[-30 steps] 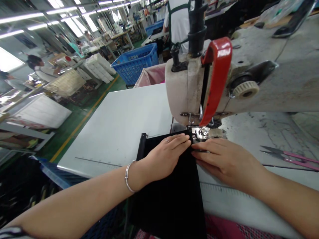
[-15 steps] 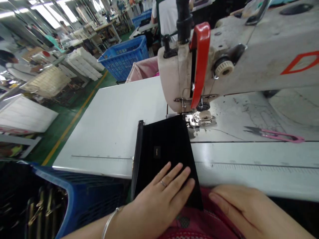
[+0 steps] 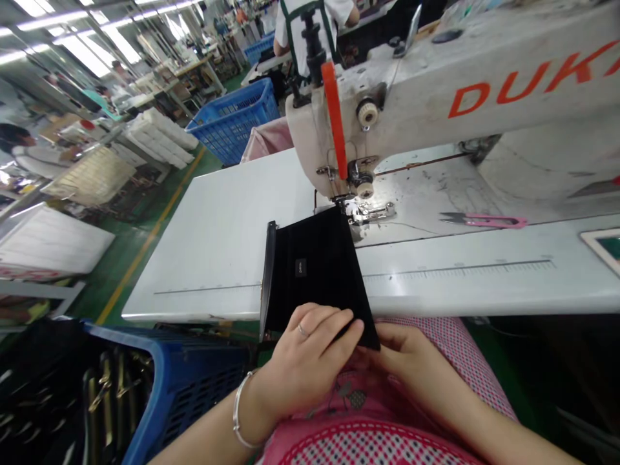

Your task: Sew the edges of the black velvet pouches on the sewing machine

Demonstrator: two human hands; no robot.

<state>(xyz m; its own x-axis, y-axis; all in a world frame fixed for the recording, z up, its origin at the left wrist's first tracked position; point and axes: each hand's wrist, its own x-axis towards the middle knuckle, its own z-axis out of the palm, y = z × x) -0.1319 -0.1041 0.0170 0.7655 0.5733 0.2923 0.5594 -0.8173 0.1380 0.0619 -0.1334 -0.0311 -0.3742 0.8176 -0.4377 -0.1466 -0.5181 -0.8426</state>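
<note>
A flat black pouch [image 3: 322, 265] with a small label [image 3: 301, 267] and a zipper-like edge strip on its left lies on the sewing machine table. Its far right corner sits at the presser foot [image 3: 351, 213]. Bent fingers of my left hand [image 3: 310, 361] press over the pouch's near part; the thumb is hidden. At the near right corner, my right hand [image 3: 411, 355] holds the edge, with its fingertips partly behind the fabric. The near end of the pouch overhangs the table's front edge.
The sewing machine [image 3: 426, 97] fills the upper right. Pink-handled thread snips [image 3: 484, 220] lie on its bed. A blue basket [image 3: 165, 381] with several black, gold-zippered pieces stands at lower left. Another blue basket [image 3: 237, 119] is behind the table [image 3: 227, 213]; a co-worker [image 3: 314, 32] sits beyond.
My left fingers have gone from stretched flat to bent over the pouch. My right hand has moved left from the lap to the pouch's near corner. The view has shifted.
</note>
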